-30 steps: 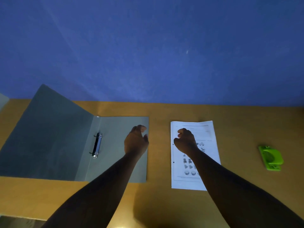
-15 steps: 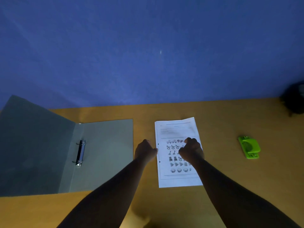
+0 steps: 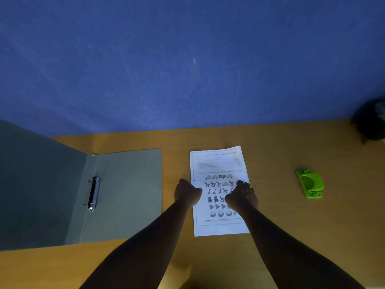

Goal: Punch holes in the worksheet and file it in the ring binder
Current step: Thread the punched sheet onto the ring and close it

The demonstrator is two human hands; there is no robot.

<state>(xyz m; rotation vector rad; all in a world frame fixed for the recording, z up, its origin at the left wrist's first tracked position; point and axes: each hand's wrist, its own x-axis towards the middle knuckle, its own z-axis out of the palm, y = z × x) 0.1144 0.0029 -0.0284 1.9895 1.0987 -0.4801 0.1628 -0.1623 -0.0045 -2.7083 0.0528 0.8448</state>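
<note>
One worksheet (image 3: pixel 218 163) lies flat on the desk (image 3: pixel 291 236), printed with rows of small grey pictures; its lines of text are too small to read. Two hands sit on it: the left hand (image 3: pixel 186 192) at its left edge, the right hand (image 3: pixel 242 196) near its right edge, both with fingers curled under, and whether they pinch the paper cannot be told. One open grey ring binder (image 3: pixel 125 195) with two rings lies left of the worksheet. One green hole punch (image 3: pixel 310 184) rests well to its right. One dark object (image 3: pixel 370 122) sits beyond the punch.
</note>
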